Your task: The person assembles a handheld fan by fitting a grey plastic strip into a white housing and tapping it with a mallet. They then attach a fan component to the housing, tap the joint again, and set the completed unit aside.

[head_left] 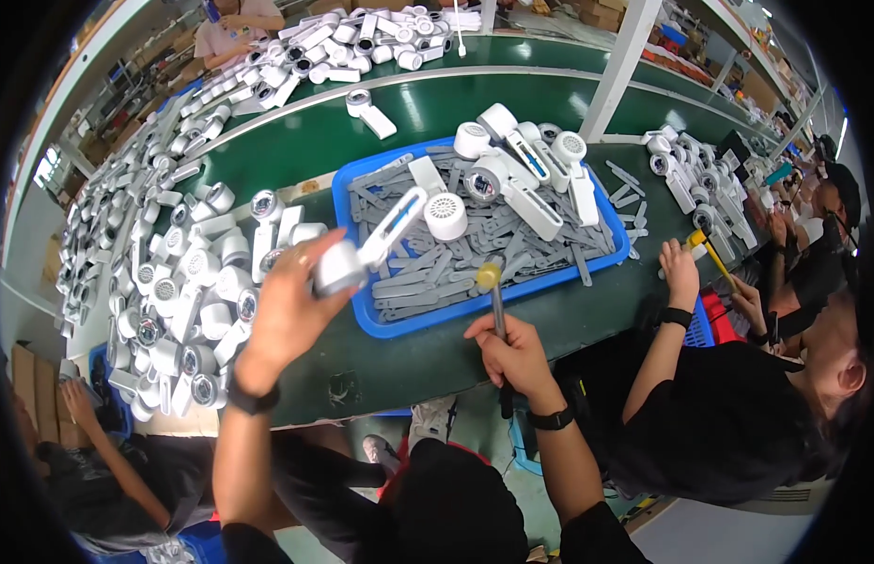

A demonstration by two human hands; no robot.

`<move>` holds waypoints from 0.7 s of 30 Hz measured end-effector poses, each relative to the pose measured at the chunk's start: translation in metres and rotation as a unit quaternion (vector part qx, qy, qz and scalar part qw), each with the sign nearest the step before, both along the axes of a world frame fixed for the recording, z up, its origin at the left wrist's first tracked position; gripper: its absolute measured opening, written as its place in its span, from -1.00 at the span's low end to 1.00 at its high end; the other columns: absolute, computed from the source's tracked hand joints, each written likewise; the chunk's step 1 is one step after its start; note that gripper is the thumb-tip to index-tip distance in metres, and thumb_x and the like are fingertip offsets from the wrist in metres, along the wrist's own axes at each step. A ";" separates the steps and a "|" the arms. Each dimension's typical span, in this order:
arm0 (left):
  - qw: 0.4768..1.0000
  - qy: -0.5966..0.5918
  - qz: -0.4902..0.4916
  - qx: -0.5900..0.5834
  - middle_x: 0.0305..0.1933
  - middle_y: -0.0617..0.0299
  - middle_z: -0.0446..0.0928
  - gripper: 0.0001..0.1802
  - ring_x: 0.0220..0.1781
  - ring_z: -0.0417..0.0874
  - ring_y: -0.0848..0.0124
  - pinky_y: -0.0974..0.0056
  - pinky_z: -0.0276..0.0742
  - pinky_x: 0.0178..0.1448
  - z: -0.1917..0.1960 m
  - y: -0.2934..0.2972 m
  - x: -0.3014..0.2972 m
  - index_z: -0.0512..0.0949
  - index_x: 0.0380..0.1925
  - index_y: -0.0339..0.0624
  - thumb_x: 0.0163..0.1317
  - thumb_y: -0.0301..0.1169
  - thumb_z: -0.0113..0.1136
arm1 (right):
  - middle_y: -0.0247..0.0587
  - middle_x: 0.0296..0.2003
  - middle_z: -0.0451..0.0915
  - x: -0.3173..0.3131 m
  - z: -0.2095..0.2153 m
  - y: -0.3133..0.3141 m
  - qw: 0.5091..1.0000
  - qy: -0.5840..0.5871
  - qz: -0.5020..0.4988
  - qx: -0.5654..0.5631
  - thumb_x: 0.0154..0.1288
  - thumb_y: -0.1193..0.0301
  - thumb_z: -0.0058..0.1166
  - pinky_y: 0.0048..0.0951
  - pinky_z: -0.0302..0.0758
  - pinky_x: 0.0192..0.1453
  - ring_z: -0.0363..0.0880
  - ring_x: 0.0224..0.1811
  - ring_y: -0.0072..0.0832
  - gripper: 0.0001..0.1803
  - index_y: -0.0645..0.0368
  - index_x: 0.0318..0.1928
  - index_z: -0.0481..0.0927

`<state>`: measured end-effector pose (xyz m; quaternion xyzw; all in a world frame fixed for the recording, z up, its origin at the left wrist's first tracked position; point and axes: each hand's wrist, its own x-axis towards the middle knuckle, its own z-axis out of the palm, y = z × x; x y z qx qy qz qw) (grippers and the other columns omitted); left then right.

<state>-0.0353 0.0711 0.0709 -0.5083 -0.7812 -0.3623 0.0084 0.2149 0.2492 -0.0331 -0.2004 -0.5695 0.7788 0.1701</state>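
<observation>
My left hand (291, 315) is closed around the round head of a white handheld fan (397, 226), whose handle tilts up to the right with a blue strip along its open side. My right hand (517, 357) grips the handle of a small mallet (489, 276) with a yellowish head. The mallet head stands over the front part of a blue tray (413, 328). Inside the tray lie many loose grey strip-shaped plastic pieces (418, 287). Several white fans (533, 209) rest on top of them at the back right, and another (445, 216) lies near the middle.
A large heap of white fans (202, 268) covers the left of the green bench (315, 376); more are piled behind and at the right (700, 174). At right, a co-worker's hand (679, 273) is by a yellow-headed mallet (714, 249). Another person's hand (80, 404) shows at left.
</observation>
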 end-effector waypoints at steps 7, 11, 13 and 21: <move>0.975 -0.127 -0.153 -0.103 0.25 0.05 0.61 -0.21 0.29 0.63 0.06 0.12 0.57 0.33 -0.025 -0.099 0.010 0.57 0.25 -0.08 -0.08 -0.72 0.49 | -0.55 -0.67 0.33 -0.004 0.018 -0.018 0.994 -0.041 0.029 0.100 0.46 0.45 0.17 -0.61 0.19 -0.64 0.24 -0.75 -0.74 -0.61 0.26 0.25 0.58; 0.968 -0.153 -0.175 -0.096 0.23 0.03 0.60 -0.25 0.22 0.67 0.04 0.14 0.59 0.28 -0.052 -0.098 0.011 0.55 0.27 -0.12 -0.02 -0.70 0.48 | -0.46 -0.68 0.36 -0.026 0.024 -0.044 0.944 -0.088 0.071 0.311 0.27 0.25 0.46 -0.50 0.24 -0.53 0.27 -0.66 -0.69 -0.34 0.11 0.35 0.59; 0.971 -0.141 -0.170 -0.089 0.23 0.02 0.60 -0.25 0.20 0.67 0.04 0.14 0.59 0.27 -0.056 -0.098 0.010 0.55 0.27 -0.12 -0.01 -0.69 0.49 | -0.27 -0.66 0.38 -0.038 0.014 -0.050 0.914 -0.075 0.063 0.394 0.22 0.25 0.48 -0.41 0.32 -0.48 0.36 -0.64 -0.57 -0.40 0.12 0.26 0.66; 0.984 -0.109 -0.129 -0.062 0.25 0.00 0.59 -0.23 0.22 0.66 0.01 0.12 0.59 0.25 -0.048 -0.101 0.020 0.53 0.30 -0.15 0.00 -0.61 0.55 | -0.43 -0.68 0.43 -0.031 0.012 -0.055 0.926 -0.092 0.024 0.366 0.28 0.29 0.45 -0.49 0.27 -0.55 0.32 -0.69 -0.66 -0.47 0.10 0.24 0.67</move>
